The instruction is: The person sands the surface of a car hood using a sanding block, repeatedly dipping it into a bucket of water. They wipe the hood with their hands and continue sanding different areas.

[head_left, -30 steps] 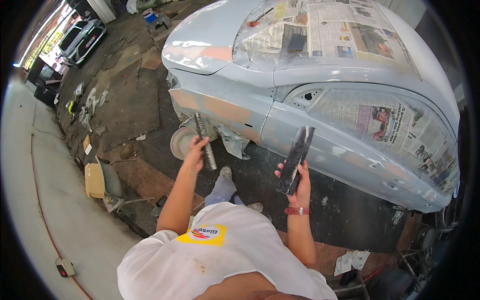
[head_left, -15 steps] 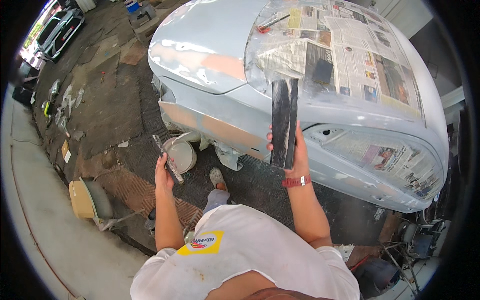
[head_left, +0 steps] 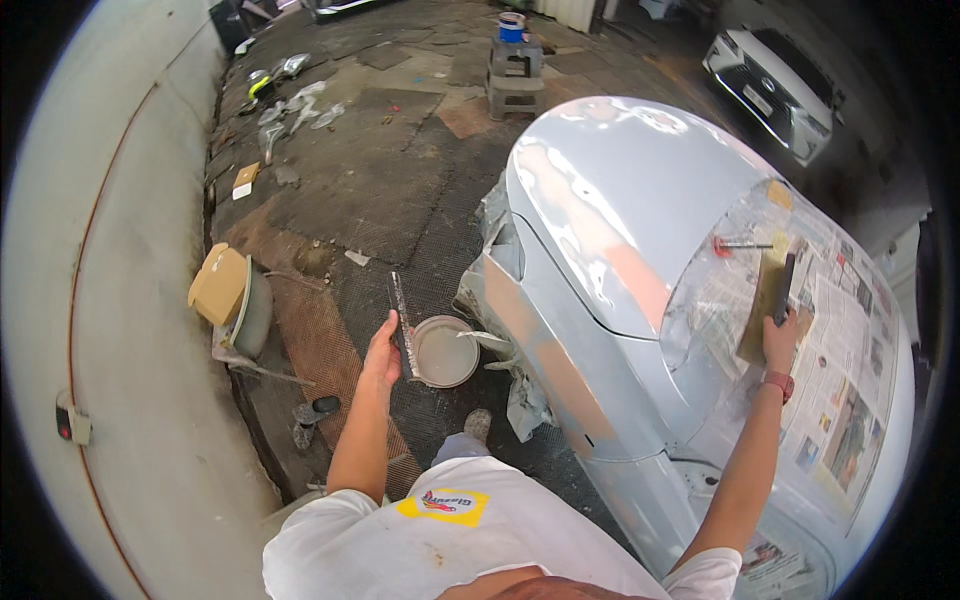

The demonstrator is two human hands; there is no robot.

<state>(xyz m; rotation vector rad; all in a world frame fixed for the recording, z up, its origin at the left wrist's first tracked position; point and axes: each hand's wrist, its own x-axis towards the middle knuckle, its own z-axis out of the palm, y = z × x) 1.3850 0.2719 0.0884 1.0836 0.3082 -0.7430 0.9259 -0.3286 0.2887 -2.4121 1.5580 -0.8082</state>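
My left hand (head_left: 381, 349) grips a narrow filler-smeared spreader blade (head_left: 402, 310), held upright just left of a round white bucket (head_left: 446, 352) on the floor. My right hand (head_left: 779, 340) reaches out over the car's paper-masked windscreen (head_left: 835, 350) and holds a flat tan board (head_left: 765, 295) with a dark edge against the paper. A red-handled tool (head_left: 735, 243) lies on the glass just beyond it. The grey primed car (head_left: 600, 230) shows pinkish filler patches on its hood and fender.
A tan sander-like machine (head_left: 232, 295) lies on the floor at left. Concrete blocks with a blue can (head_left: 516, 55) stand ahead. Scraps and sheets litter the dark mat (head_left: 330, 190). A white car (head_left: 775, 85) is parked at far right. A small box (head_left: 68, 420) lies on the pale concrete.
My view swung left around the car's front. My right hand carried the board out over the masked windscreen, now showing its tan side. My left hand kept the blade near the bucket.
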